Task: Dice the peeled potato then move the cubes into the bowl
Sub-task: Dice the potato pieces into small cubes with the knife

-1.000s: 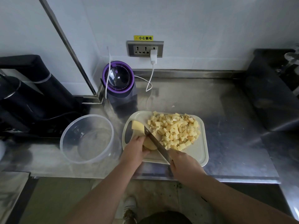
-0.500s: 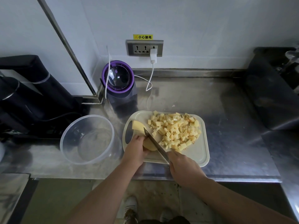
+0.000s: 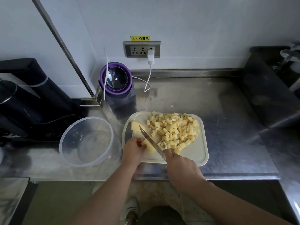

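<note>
At the centre of the frame, a piece of peeled potato (image 3: 150,147) is held down on the white cutting board (image 3: 194,153) by the left hand (image 3: 134,148). Its fingers are curled onto the piece and tucked back, probably so that the fingertips are kept clear of the edge. The knife (image 3: 151,141) is gripped by the right hand (image 3: 181,169), whose fingers are closed round the handle; the handle itself is hidden by the hand. The blade is laid diagonally across the held piece, tip toward the upper left, just beside the left fingers, so a cut seems to be under way.

A second uncut potato wedge (image 3: 135,126) is left at the board's upper-left corner, beside the handle slot, apparently set aside for later. The finished cubes (image 3: 175,130) are heaped on the right and upper part of the board, away from the cutting spot, so that room is kept for the blade. The clear bowl (image 3: 87,118) is stood just left of the board on the steel counter (image 3: 227,111), near enough for the transfer; no cubes are seen in it. The dicing is judged to be nearly done.
</note>
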A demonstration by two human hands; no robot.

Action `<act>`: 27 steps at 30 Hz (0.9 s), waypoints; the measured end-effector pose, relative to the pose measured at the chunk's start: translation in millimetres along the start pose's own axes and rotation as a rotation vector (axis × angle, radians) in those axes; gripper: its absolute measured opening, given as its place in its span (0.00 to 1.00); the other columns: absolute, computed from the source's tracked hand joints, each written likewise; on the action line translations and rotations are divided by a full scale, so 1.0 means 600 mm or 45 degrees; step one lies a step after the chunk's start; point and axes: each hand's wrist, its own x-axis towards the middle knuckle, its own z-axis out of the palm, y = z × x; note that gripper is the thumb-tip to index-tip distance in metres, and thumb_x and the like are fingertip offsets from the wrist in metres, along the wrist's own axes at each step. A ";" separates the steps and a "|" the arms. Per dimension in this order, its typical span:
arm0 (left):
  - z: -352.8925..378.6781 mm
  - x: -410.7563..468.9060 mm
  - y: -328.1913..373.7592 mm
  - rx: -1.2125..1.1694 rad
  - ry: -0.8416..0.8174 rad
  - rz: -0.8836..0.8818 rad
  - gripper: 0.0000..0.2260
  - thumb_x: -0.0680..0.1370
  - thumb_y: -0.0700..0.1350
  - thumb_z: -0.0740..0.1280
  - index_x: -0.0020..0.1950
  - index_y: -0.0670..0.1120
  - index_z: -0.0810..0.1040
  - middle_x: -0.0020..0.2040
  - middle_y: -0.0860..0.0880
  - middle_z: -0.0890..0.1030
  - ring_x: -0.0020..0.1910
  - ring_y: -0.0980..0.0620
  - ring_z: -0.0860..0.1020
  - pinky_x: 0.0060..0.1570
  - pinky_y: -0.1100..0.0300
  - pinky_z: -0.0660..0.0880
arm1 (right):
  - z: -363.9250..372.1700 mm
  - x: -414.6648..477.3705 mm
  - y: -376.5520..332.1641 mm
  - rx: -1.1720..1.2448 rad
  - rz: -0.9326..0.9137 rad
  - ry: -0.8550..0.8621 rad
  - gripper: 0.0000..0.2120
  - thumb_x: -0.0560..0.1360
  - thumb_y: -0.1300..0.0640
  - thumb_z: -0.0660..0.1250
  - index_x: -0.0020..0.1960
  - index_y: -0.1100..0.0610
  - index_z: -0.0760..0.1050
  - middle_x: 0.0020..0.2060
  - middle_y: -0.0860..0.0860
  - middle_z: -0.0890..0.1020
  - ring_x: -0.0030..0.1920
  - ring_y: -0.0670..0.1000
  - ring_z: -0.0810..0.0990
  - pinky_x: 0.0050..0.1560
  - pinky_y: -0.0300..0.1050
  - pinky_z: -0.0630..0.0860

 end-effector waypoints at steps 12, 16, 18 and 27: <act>0.001 0.006 0.003 -0.004 -0.002 -0.050 0.12 0.75 0.42 0.71 0.58 0.44 0.80 0.55 0.48 0.82 0.56 0.49 0.79 0.55 0.59 0.73 | 0.007 0.002 -0.001 -0.055 -0.042 -0.062 0.22 0.81 0.56 0.63 0.72 0.53 0.59 0.48 0.48 0.77 0.40 0.48 0.80 0.40 0.37 0.79; 0.001 0.009 0.002 -0.022 -0.021 -0.075 0.12 0.74 0.42 0.71 0.57 0.45 0.80 0.53 0.49 0.83 0.55 0.49 0.80 0.58 0.53 0.76 | 0.007 0.007 0.001 -0.080 -0.046 -0.088 0.22 0.82 0.55 0.62 0.72 0.53 0.58 0.48 0.48 0.77 0.41 0.47 0.80 0.42 0.36 0.79; 0.001 0.010 0.001 -0.004 -0.010 -0.059 0.12 0.75 0.42 0.71 0.57 0.45 0.80 0.53 0.49 0.82 0.55 0.49 0.79 0.57 0.56 0.75 | 0.007 0.013 0.004 -0.073 -0.048 -0.106 0.22 0.82 0.55 0.62 0.72 0.53 0.58 0.49 0.48 0.78 0.42 0.47 0.81 0.43 0.37 0.80; 0.000 0.009 0.001 -0.030 -0.014 -0.055 0.10 0.76 0.43 0.70 0.57 0.46 0.80 0.52 0.51 0.82 0.51 0.52 0.77 0.51 0.61 0.71 | 0.025 0.038 0.002 -0.016 -0.028 -0.158 0.22 0.82 0.53 0.62 0.72 0.52 0.58 0.47 0.46 0.76 0.43 0.46 0.80 0.40 0.35 0.77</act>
